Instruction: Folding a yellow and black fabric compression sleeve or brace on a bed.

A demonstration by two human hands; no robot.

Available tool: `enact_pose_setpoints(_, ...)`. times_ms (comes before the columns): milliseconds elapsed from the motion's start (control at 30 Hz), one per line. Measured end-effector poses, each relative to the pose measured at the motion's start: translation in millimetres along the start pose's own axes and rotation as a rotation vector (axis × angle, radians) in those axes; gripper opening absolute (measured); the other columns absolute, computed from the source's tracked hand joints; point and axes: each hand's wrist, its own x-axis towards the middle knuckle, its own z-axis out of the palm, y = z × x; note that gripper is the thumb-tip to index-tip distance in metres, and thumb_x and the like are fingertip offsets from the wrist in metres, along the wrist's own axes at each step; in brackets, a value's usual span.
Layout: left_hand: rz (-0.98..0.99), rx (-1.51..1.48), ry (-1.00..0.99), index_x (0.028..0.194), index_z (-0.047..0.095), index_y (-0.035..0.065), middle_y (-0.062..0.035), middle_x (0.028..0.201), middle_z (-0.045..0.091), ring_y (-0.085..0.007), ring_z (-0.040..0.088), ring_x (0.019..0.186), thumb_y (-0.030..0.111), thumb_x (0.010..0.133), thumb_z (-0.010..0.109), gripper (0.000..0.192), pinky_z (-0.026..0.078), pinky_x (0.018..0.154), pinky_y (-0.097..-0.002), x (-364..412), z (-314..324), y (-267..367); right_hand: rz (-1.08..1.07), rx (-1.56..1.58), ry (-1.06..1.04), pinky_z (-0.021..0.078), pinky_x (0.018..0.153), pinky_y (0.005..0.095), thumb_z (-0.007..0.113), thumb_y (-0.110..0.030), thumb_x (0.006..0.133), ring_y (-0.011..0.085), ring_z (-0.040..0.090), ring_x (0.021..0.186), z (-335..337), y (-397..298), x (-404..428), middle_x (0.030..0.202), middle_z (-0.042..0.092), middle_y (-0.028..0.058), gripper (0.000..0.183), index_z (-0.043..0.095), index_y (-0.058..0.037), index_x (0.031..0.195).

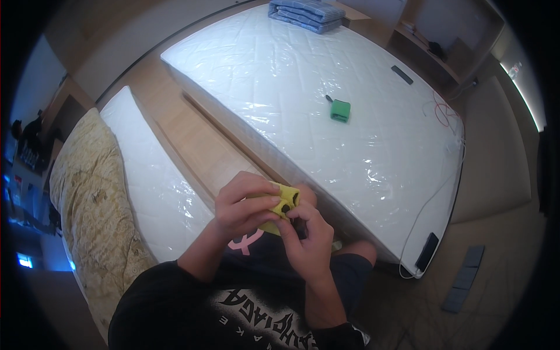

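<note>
Both hands hold a yellow cloth (286,195) with dark spots, bunched or folded, above my lap. My left hand (245,203) grips it from the left, its fingers over the top of the cloth. My right hand (308,236) pinches its lower right edge between thumb and forefinger. More yellow fabric hangs beneath the fingers. Beyond the hands, a folded green cloth (340,110) with a dark loop lies on the plastic-covered white mattress (280,109).
A folded blue checked quilt (306,15) sits at the mattress's far end. A black remote-like object (402,75), a phone-like dark device (427,251) and cables lie near its right edge. A patterned yellowish quilt (94,197) covers part of another mattress (148,175) at left.
</note>
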Motion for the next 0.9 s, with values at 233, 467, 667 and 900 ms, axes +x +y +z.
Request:
enact_pose_setpoints(233,-0.027,-0.057,0.034,0.095,0.069,0.0032,-0.0167,0.099,0.068,-0.0312,0.066,0.083,0.026,0.083,0.077,0.028,0.053,0.071,-0.0385,-5.1,0.5,0.3,-0.017,0.001,0.026,0.0542,0.073,0.0335,0.077,-0.009,0.083,0.031,0.068,0.081,0.5,-0.9,-1.2,0.096,0.067,0.0165,0.024,0.062,-0.0031,0.101)
enact_pose_setpoints(467,-0.037,-0.096,0.042,0.097,0.071,0.0049,-0.0157,0.102,0.068,-0.0306,0.065,0.086,0.02,0.079,0.08,0.025,0.053,0.073,-0.0378,-5.4,0.8,2.8,-0.002,0.006,0.018,0.0542,0.073,0.0331,0.076,-0.008,0.083,0.0313,0.069,0.081,-1.7,-3.8,-1.7,0.095,0.068,0.0162,0.023,0.065,-0.0026,0.102)
enact_pose_setpoints(667,-0.023,-0.1,0.01,0.099,0.07,0.0047,-0.0164,0.105,0.067,-0.0313,0.065,0.089,0.021,0.081,0.079,0.026,0.053,0.075,-0.0391,-2.6,-0.2,2.0,-0.034,0.016,0.009,0.0543,0.073,0.0333,0.076,-0.008,0.084,0.0327,0.068,0.082,-3.8,-7.2,0.1,0.094,0.067,0.0166,0.021,0.065,-0.0028,0.102)
enact_pose_setpoints(900,-0.072,-0.228,-0.037,0.103,0.067,0.0051,-0.0246,0.111,0.068,-0.038,0.067,0.096,0.031,0.089,0.072,0.03,0.053,0.08,-0.0423,-2.7,3.9,-5.1,0.004,0.051,0.012,0.0545,0.074,0.0346,0.076,-0.01,0.085,0.033,0.069,0.083,-2.3,-3.8,-6.2,0.097,0.067,0.0173,0.023,0.063,-0.0025,0.103)
